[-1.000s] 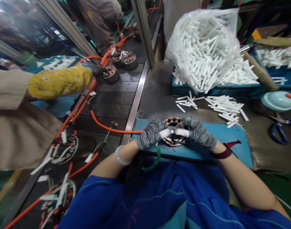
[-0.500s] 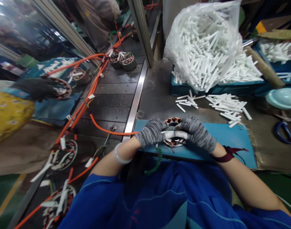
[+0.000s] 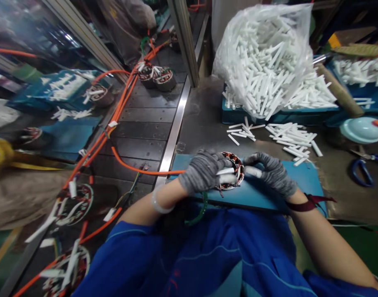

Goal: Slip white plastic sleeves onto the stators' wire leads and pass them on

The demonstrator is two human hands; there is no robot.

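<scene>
— Dark tabletop (image 3: pixel 201 123) in the head view, flat blue mat (image 3: pixel 269 194) along its near edge. What's changed?
— Grey-gloved right hand (image 3: pixel 274 173) has drawn away from the grey-gloved left hand (image 3: pixel 204 171); they met over the copper-wound ring (image 3: pixel 239 167) earlier. Yellow sleeve (image 3: pixel 0 154) of a co-worker has withdrawn leftward.
— Fingers?
— Left ones curl round the ring, partly hiding it above the mat; right ones half spread just beside it, holding nothing I can see.
— Behind?
— Loose white tubes (image 3: pixel 292 138), bulging clear plastic bag (image 3: pixel 229 49).
</scene>
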